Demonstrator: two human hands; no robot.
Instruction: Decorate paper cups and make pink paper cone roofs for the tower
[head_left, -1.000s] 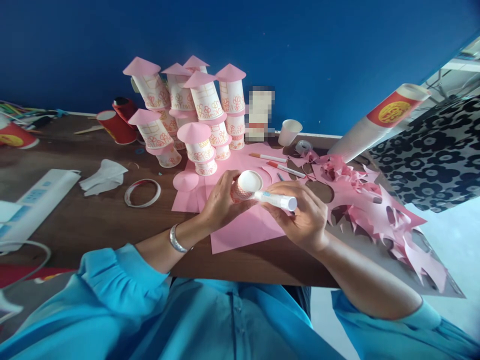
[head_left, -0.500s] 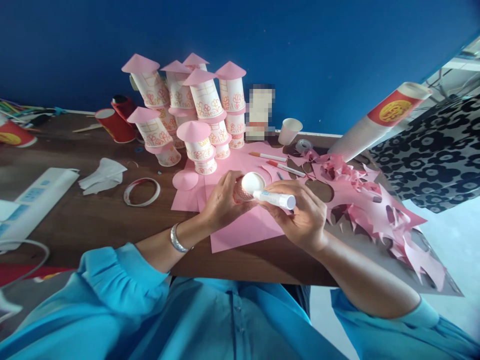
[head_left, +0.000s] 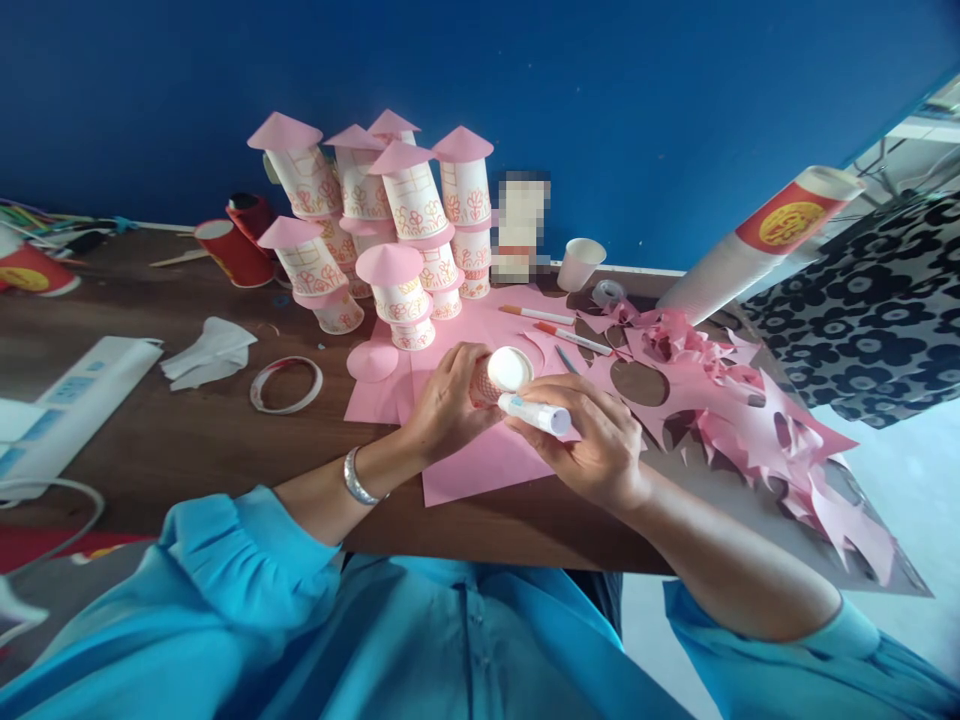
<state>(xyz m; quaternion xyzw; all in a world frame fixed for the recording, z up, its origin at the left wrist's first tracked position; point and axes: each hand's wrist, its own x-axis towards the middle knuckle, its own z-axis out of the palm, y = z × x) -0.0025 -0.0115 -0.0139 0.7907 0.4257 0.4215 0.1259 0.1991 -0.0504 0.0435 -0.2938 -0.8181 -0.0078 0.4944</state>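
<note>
My left hand (head_left: pixel 454 405) is closed around a paper cup (head_left: pixel 484 385) with a red pattern on its side; the cup's round white end faces up. In my right hand (head_left: pixel 596 435) is a white glue stick (head_left: pixel 536 412), its tip at the near rim of the cup. Under both hands lie sheets of pink paper (head_left: pixel 457 480). Beyond my left hand stand several towers of decorated paper cups (head_left: pixel 412 205) with pink cone roofs. A loose pink paper cone (head_left: pixel 373 362) lies just left of the cup.
Two markers (head_left: pixel 574 338) lie beyond my hands. Pink paper scraps (head_left: pixel 750 400) spread over the right side. A roll of tape (head_left: pixel 285 386), a crumpled tissue (head_left: pixel 210 352) and a power strip (head_left: pixel 82 415) are on the left. A plain paper cup (head_left: pixel 581 264) stands by the wall.
The glue stick in my right hand has moved toward me and slightly left along the cup's rim. My left hand keeps its hold on the cup.
</note>
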